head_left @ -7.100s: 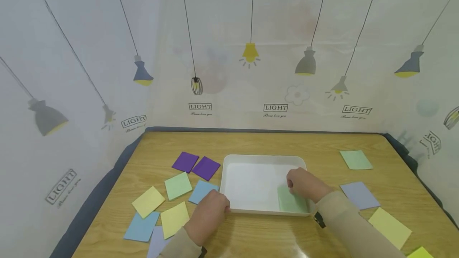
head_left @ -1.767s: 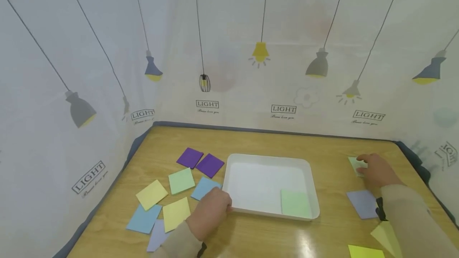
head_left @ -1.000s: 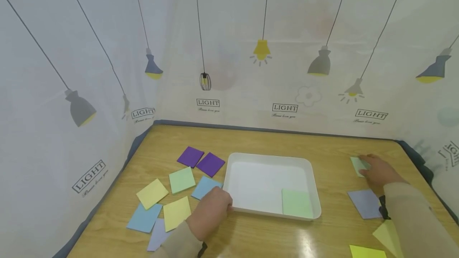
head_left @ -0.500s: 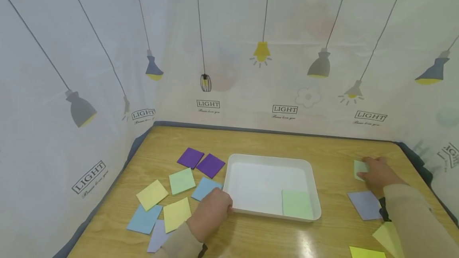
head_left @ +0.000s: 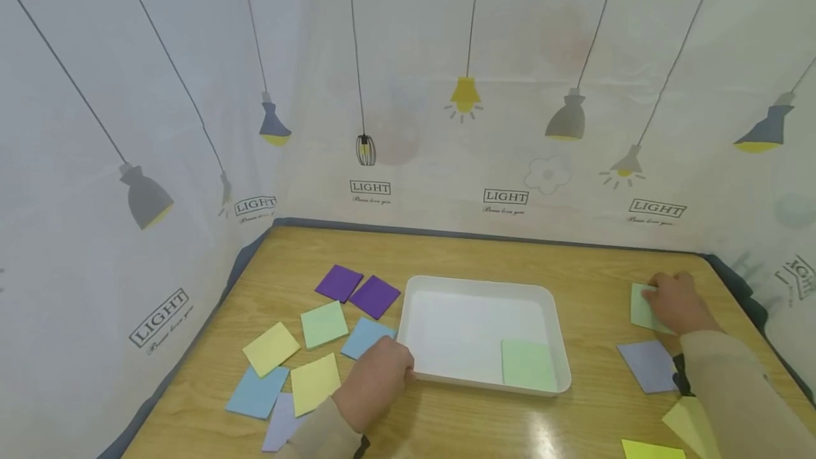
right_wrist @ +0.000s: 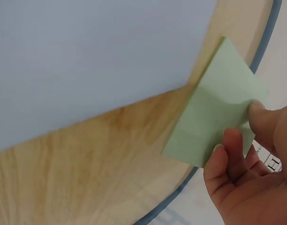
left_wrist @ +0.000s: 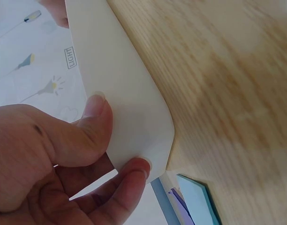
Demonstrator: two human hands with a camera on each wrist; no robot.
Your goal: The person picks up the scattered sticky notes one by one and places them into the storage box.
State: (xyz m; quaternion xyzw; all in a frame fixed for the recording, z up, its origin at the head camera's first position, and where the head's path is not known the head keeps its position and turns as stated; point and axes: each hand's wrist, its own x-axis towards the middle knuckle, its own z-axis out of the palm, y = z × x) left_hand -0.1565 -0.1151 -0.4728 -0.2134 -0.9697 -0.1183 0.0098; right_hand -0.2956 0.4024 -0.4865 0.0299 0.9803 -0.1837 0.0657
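A white rectangular tray stands mid-table. My left hand holds its near-left corner; in the left wrist view the thumb and a finger pinch the tray wall. Inside, at the near-right corner, lies a pale green pad of sticky notes. At the far right of the table my right hand holds another green sticky note pad. The right wrist view shows thumb and fingers pinching one edge of this pad, which looks tilted; whether it touches the table I cannot tell.
Left of the tray lie purple, green, blue, yellow and lavender sticky note pads, some overlapping. On the right are lavender and yellow ones, partly under my right sleeve.
My right hand has gone from the green pad in the tray to the far-right green pad, which it has gripped, turned and shifted slightly. My left hand has stayed at the tray corner.
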